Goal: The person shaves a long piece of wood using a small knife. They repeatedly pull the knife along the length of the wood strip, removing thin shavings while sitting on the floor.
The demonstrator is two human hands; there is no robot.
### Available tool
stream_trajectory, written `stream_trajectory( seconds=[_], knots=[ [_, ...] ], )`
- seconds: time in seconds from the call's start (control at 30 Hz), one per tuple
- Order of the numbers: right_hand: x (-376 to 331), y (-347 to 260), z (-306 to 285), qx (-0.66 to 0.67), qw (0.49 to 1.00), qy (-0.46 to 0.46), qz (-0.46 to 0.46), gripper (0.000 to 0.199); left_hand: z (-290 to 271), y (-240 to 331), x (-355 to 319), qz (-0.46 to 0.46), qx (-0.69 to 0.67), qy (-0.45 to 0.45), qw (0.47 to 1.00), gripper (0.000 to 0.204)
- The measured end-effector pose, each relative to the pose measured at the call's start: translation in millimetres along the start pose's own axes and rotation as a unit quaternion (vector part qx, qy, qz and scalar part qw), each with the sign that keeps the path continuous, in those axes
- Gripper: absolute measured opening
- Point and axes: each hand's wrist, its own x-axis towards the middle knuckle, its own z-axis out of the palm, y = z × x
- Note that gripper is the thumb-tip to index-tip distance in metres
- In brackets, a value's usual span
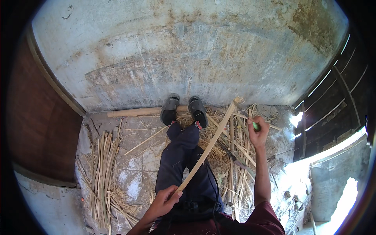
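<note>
My left hand [164, 201] pinches the near end of a long, pale bamboo strip [208, 149] that slants up and to the right across my legs. My right hand [258, 134] is closed around the green handle of a knife [256, 126]. From that fist the narrow blade points left, toward the strip's far end. Whether the blade touches the strip, I cannot tell. Curled shavings [239, 100] cluster at the strip's far tip.
Split bamboo strips [105, 168] lie bundled at the left, with more strips and shavings [235, 176] at the right. A thick pole [137, 112] lies along the stained wall [188, 58], under my shoes [170, 107]. Dark slatted boards [333, 105] stand right, a brown panel [47, 113] left.
</note>
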Motion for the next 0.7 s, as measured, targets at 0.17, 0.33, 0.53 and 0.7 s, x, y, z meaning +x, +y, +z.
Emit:
stream_trajectory(
  seconds=[0.17,0.33,0.53,0.7],
  knots=[
    [-18,-19,0,0.008,1.0,-0.029,0.009,0.013,-1,3,0,-0.016,0.018,0.006,1.0,0.028],
    [-33,-85,23,0.116,0.977,-0.132,-0.124,0.008,1,4,7,0.009,0.014,0.014,1.0,0.025],
    [-66,-150,26,0.046,0.966,-0.198,-0.161,0.015,11,9,30,0.065,0.005,0.061,0.996,0.02],
    [-75,-156,25,0.028,0.963,-0.206,-0.172,0.017,11,27,28,0.072,-0.004,0.063,0.995,0.02]
  ],
)
